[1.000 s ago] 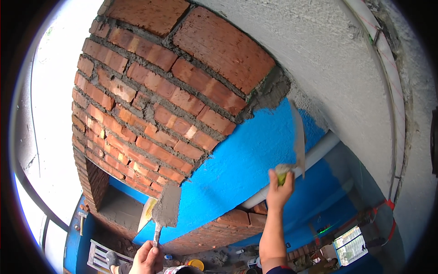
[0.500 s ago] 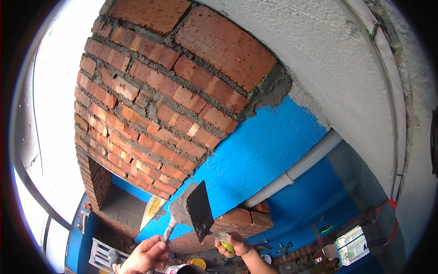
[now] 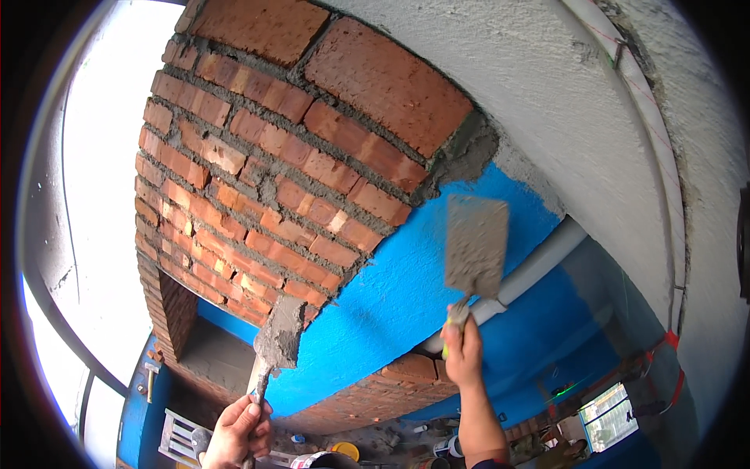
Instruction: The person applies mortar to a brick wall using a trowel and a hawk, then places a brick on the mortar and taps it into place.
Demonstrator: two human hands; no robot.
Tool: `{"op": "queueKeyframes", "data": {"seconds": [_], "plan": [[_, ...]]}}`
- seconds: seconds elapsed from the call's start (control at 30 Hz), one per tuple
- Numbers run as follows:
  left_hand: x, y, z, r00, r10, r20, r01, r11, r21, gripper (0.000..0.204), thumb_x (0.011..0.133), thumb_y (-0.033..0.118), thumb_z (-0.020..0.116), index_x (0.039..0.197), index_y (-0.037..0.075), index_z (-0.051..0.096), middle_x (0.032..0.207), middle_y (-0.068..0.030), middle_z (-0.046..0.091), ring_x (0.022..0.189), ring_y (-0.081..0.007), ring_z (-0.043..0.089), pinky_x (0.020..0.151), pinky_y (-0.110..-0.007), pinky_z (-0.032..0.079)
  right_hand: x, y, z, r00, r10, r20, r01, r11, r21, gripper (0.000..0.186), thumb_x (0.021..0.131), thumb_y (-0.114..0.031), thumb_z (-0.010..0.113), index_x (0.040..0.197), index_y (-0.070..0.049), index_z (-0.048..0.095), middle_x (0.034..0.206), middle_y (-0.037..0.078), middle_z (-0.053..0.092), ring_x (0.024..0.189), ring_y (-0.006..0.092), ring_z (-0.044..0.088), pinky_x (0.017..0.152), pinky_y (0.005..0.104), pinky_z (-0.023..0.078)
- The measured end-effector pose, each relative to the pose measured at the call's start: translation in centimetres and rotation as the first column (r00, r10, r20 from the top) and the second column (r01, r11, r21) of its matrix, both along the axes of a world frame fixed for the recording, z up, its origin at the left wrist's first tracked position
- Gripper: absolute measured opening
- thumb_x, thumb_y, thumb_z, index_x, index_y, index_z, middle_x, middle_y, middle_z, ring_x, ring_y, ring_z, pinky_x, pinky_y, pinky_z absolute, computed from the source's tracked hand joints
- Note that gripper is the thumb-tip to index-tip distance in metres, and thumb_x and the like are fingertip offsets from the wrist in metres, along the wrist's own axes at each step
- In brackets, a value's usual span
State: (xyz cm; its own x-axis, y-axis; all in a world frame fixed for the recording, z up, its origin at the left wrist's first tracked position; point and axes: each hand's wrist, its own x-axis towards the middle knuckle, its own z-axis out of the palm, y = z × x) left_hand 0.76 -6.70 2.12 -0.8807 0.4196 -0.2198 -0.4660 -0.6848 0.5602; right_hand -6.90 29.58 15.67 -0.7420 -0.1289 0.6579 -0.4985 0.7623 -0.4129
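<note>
My left hand [image 3: 238,428] is closed round the handle of a narrow trowel [image 3: 280,334]. Grey mortar covers its blade, which is in front of the lower edge of the brick wall [image 3: 281,144]. My right hand [image 3: 466,348], raised higher, grips a wide trowel [image 3: 476,244] by its yellow-green handle. This flat, square-ended blade is smeared with mortar and slightly blurred. It stands before the blue wall [image 3: 391,289], below a patch of wet mortar [image 3: 469,160] at the top brick's corner.
A grey pipe [image 3: 543,262] runs along the blue wall, with more brickwork [image 3: 406,371] below. White rough plaster [image 3: 539,102] rises at upper right. Low down are a hammer [image 3: 150,379], a white slatted piece [image 3: 178,434] and a yellow container [image 3: 345,450].
The two trowels have moved apart. My right hand has lifted the wide trowel up and right, turning its mortar-smeared face into view. My left hand has shifted slightly left with the narrow one.
</note>
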Motion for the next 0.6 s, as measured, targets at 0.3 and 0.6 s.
{"op": "queueKeyframes", "data": {"seconds": [0.3, 0.6], "plan": [[0.8, -0.4, -0.2, 1.000, 0.001, 0.022, -0.001, 1.000, -0.015, 0.024, 0.094, 0.028, 0.049, 0.094, 0.004, 0.050, 0.060, -0.0010, 0.038, 0.042, -0.0090, 0.031, 0.039, -0.024, 0.030, -3.8, -4.7, 5.1, 0.940, 0.319, 0.120, -0.215, 0.828, -0.517, 0.044, 0.096, -0.043, 0.040, 0.102, -0.003, 0.055, 0.075, 0.003, 0.049, 0.053, 0.0110, 0.049, 0.047, 0.0245, 0.039], [0.9, -0.3, -1.3, 0.999, 0.051, -0.001, -0.051, 0.997, -0.054, 0.022, 0.094, 0.028, 0.049, 0.094, 0.006, 0.050, 0.059, -0.0005, 0.038, 0.042, -0.0089, 0.032, 0.039, -0.023, 0.029, -7.4, -3.1, 2.2, 0.944, 0.316, 0.089, -0.221, 0.811, -0.542, 0.045, 0.095, -0.046, 0.042, 0.098, -0.003, 0.054, 0.075, 0.003, 0.049, 0.053, 0.0116, 0.049, 0.046, 0.0247, 0.038]]}}
